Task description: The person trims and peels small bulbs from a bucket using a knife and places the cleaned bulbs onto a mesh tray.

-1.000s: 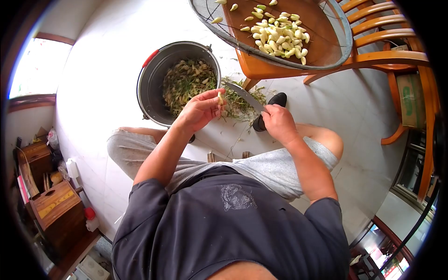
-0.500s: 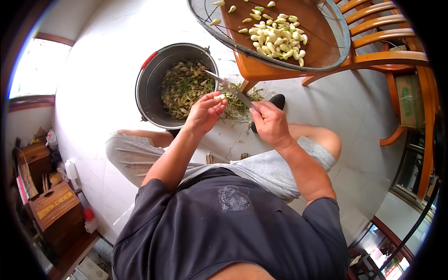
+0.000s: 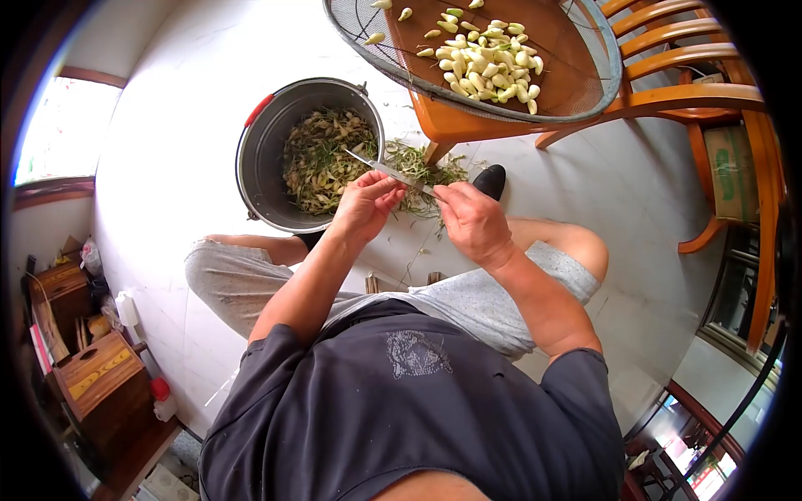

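Note:
My right hand [image 3: 476,221] is closed around the handle of a knife [image 3: 409,179], its blade pointing up and left over the bucket. The fingers of my left hand [image 3: 366,207] are pinched just below the blade, holding a small white bulb that is mostly hidden now. Beyond my left hand stands a dark bucket [image 3: 247,185] partly filled with untrimmed bulbs and dry stalks [image 3: 322,159]. Green and dry trimmings [image 3: 426,165] lie on the floor behind the knife. Peeled white bulbs [image 3: 489,65] are heaped in a round mesh sieve [image 3: 614,93].
The sieve rests on a wooden chair [image 3: 428,117], with a slatted wooden chair [image 3: 677,98] to its right. A cardboard box [image 3: 733,179] sits at the far right. Wooden boxes [image 3: 100,371] line the left side. My black shoe [image 3: 490,181] is near the trimmings.
My right hand has shifted slightly left and brought the knife blade down across the bulb in my left hand. The view has shifted slightly.

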Available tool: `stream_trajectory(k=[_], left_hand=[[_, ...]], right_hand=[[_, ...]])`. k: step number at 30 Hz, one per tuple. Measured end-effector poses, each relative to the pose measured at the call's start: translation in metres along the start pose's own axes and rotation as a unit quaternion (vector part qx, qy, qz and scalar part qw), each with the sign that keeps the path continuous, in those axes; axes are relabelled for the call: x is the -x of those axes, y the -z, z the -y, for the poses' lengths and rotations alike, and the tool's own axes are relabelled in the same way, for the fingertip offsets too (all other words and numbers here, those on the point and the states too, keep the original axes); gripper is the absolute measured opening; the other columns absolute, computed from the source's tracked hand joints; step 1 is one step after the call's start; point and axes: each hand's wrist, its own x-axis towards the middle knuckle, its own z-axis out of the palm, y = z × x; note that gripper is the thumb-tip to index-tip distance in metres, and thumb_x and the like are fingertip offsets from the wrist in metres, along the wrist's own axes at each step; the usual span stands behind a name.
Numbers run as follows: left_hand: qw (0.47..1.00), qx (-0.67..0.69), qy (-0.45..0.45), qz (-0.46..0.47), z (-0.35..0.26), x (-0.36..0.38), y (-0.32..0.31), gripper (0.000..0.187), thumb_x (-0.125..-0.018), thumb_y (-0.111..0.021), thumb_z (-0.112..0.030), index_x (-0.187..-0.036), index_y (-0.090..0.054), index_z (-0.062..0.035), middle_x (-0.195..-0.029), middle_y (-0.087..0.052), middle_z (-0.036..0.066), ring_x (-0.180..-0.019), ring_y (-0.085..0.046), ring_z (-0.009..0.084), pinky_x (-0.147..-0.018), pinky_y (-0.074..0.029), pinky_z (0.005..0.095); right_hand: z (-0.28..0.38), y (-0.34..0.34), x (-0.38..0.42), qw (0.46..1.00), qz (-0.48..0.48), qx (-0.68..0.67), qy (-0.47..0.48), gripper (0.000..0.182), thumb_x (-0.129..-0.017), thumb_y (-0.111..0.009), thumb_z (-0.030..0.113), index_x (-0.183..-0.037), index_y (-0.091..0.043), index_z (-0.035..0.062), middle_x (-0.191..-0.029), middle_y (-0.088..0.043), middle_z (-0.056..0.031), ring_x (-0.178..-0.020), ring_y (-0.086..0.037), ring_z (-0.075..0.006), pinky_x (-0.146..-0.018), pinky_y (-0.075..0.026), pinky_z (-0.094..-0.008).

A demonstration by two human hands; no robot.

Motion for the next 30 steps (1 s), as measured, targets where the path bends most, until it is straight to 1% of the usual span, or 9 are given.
stream_trajectory(k=[5, 11, 15, 18, 19, 21, 22, 25, 30], left_hand=[[1.0, 0.002, 0.003, 0.012, 0.003, -0.001, 0.003, 0.002, -0.088, -0.055, 0.002, -0.089, -0.056, 0.0015, -0.088, -0.064, 0.011, -0.08, -0.064, 0.0186, -0.072, -0.055, 0.0272], [0.999, -0.018, -0.034, -0.013, 0.001, 0.005, -0.002, 0.011, -0.086, -0.052, 0.005, -0.093, -0.058, 0.0, -0.093, -0.064, 0.009, -0.084, -0.062, 0.0175, -0.074, -0.053, 0.029], [0.998, -0.031, -0.057, 0.0, 0.001, 0.005, 0.001, 0.009, -0.087, -0.054, 0.004, -0.093, -0.058, -0.0004, -0.093, -0.064, 0.01, -0.083, -0.062, 0.0178, -0.072, -0.052, 0.0288], [0.997, -0.03, -0.066, 0.031, 0.0, 0.006, 0.001, 0.008, -0.086, -0.057, 0.004, -0.092, -0.058, -0.0008, -0.092, -0.064, 0.01, -0.084, -0.062, 0.0184, -0.073, -0.052, 0.0292], [0.996, -0.038, -0.065, 0.05, -0.004, 0.008, -0.001, 0.008, -0.085, -0.058, 0.003, -0.092, -0.058, -0.001, -0.092, -0.064, 0.01, -0.085, -0.062, 0.0186, -0.074, -0.052, 0.0295], [0.994, -0.047, -0.065, 0.079, -0.011, 0.01, -0.004, 0.009, -0.084, -0.06, 0.004, -0.092, -0.058, -0.0013, -0.092, -0.064, 0.01, -0.086, -0.063, 0.0192, -0.075, -0.052, 0.03], [0.993, -0.046, -0.067, 0.088, -0.015, 0.012, -0.005, 0.01, -0.084, -0.061, 0.004, -0.092, -0.059, -0.0015, -0.092, -0.064, 0.01, -0.085, -0.063, 0.0196, -0.075, -0.052, 0.0301], [0.992, -0.025, -0.074, 0.095, -0.019, 0.014, -0.005, 0.012, -0.083, -0.062, 0.005, -0.092, -0.059, -0.0016, -0.092, -0.064, 0.011, -0.084, -0.063, 0.0206, -0.076, -0.052, 0.0299], [0.986, -0.031, -0.103, 0.126, -0.027, 0.017, -0.017, 0.014, -0.081, -0.063, 0.006, -0.093, -0.059, -0.0012, -0.092, -0.064, 0.012, -0.081, -0.064, 0.0208, -0.074, -0.053, 0.0302]], right_hand=[[0.001, 0.0, 0.0, 1.0, -0.012, 0.012, 0.022, 0.025, -0.077, -0.063, 0.003, -0.102, -0.064, 0.0029, -0.091, -0.063, -0.0115, -0.077, -0.062, -0.0293, -0.067, -0.051, -0.0348], [0.004, 0.001, 0.0, 0.998, -0.02, 0.026, 0.054, 0.028, -0.075, -0.064, 0.001, -0.103, -0.062, 0.0017, -0.092, -0.061, -0.0113, -0.078, -0.063, -0.0277, -0.067, -0.051, -0.0347], [0.002, -0.002, 0.002, 0.997, -0.035, 0.021, 0.066, 0.027, -0.075, -0.063, -0.001, -0.102, -0.062, 0.0012, -0.091, -0.061, -0.0109, -0.077, -0.062, -0.028, -0.067, -0.051, -0.0341], [-0.007, -0.011, 0.008, 0.999, -0.025, 0.029, 0.027, 0.02, -0.078, -0.061, 0.003, -0.097, -0.063, 0.0015, -0.088, -0.061, -0.0133, -0.077, -0.061, -0.0316, -0.068, -0.051, -0.0371], [-0.016, -0.014, 0.011, 0.996, 0.038, 0.042, -0.065, 0.017, -0.079, -0.06, 0.004, -0.096, -0.063, 0.0016, -0.087, -0.061, -0.0142, -0.077, -0.061, -0.0328, -0.069, -0.05, -0.0386], [-0.032, -0.014, 0.016, 0.955, 0.16, 0.065, -0.242, 0.014, -0.082, -0.058, 0.008, -0.093, -0.064, 0.0018, -0.086, -0.061, -0.0162, -0.078, -0.06, -0.0354, -0.069, -0.049, -0.0416], [-0.032, -0.014, 0.018, 0.969, 0.096, 0.051, -0.222, 0.014, -0.083, -0.056, 0.012, -0.089, -0.064, 0.0018, -0.083, -0.06, -0.0187, -0.078, -0.059, -0.0381, -0.07, -0.048, -0.0452], [-0.029, -0.011, 0.014, 0.973, 0.067, 0.02, -0.22, 0.014, -0.082, -0.057, 0.011, -0.088, -0.063, 0.0008, -0.08, -0.059, -0.0192, -0.077, -0.058, -0.0385, -0.07, -0.048, -0.045], [-0.038, -0.016, 0.013, 0.975, 0.063, 0.001, -0.213, 0.014, -0.082, -0.058, 0.012, -0.084, -0.062, -0.001, -0.08, -0.06, -0.0202, -0.078, -0.057, -0.0397, -0.07, -0.047, -0.0457]])
